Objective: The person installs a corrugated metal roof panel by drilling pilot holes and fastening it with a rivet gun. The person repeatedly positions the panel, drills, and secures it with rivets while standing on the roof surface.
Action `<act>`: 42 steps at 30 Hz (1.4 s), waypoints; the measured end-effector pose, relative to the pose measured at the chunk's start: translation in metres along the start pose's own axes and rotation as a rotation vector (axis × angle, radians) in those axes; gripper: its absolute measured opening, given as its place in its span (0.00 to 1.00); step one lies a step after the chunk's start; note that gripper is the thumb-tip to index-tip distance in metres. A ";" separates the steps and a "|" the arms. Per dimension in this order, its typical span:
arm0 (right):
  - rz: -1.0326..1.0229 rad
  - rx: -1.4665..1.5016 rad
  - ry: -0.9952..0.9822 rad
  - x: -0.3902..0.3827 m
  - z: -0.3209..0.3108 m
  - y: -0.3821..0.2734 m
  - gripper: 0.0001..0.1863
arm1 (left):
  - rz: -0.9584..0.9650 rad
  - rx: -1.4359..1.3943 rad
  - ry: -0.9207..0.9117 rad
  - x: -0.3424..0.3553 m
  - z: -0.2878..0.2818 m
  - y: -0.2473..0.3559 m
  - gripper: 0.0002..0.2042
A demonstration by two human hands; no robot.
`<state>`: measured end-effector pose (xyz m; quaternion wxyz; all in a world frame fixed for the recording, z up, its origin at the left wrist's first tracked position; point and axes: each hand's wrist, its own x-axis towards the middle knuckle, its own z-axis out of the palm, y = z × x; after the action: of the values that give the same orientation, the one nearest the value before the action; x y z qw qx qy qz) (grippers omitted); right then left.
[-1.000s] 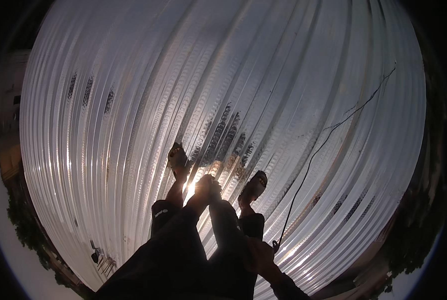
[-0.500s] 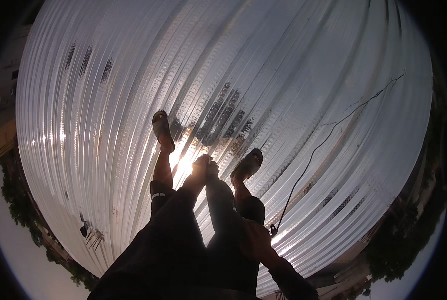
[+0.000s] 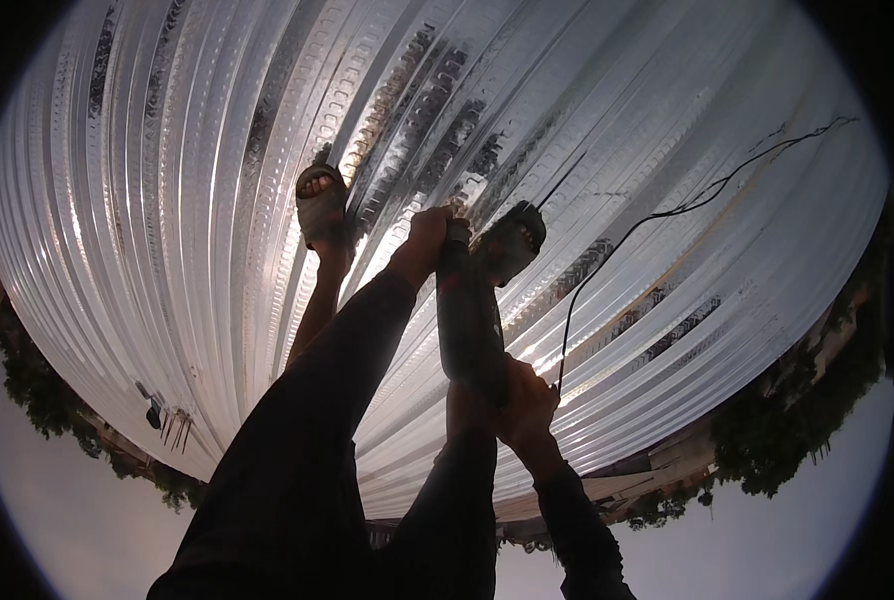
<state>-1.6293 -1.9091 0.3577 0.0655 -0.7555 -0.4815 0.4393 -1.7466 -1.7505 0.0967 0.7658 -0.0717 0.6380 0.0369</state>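
A dark, corded power tool (image 3: 470, 325) slants away from me between my legs, its front end toward the corrugated metal sheeting (image 3: 667, 290) below. My left hand (image 3: 425, 243) is closed around the front end. Farther back, my right hand (image 3: 527, 405) grips the rear part, where the black cord (image 3: 617, 248) leaves it. Backlight keeps the tool's exact kind and its tip from showing. Both hands lie close to my sandalled feet, the left foot (image 3: 322, 205) and the right foot (image 3: 512, 245).
The shiny ribbed sheeting curves across most of the view, with dark reflections in its grooves. The cord runs over it to the far right. Small dark items and thin rods (image 3: 175, 425) lie at the lower left. Trees (image 3: 767, 440) and low structures stand beyond the edge.
My view has shifted, and both hands and the tool now appear higher in the picture. More of the tool's body shows. Both hands still hold it.
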 end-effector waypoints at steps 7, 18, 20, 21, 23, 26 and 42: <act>-0.049 0.042 0.075 0.090 0.017 0.045 0.33 | 0.140 0.157 -0.025 0.095 0.008 0.043 0.15; -0.010 0.029 0.008 0.119 0.014 0.068 0.36 | 0.085 0.073 -0.007 0.141 0.018 0.040 0.17; -0.012 0.042 -0.029 0.126 0.018 0.065 0.36 | 0.105 0.175 0.036 0.153 -0.004 0.041 0.17; -0.026 0.054 -0.041 0.130 0.019 0.063 0.36 | 0.116 0.223 0.064 0.158 -0.016 0.044 0.17; 0.016 0.035 -0.014 0.127 0.017 0.070 0.36 | 0.052 0.138 0.015 0.139 0.021 0.045 0.18; 0.106 -0.019 -0.056 0.131 0.007 0.057 0.35 | 0.054 0.121 -0.006 0.116 0.040 0.045 0.18; 0.091 -0.101 -0.112 0.137 0.010 0.052 0.32 | 0.033 0.017 -0.043 0.129 0.013 0.046 0.15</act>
<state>-1.5814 -1.8323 0.2428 -0.0196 -0.7534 -0.4709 0.4585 -1.7173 -1.7079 -0.0303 0.7791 -0.0538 0.6229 0.0454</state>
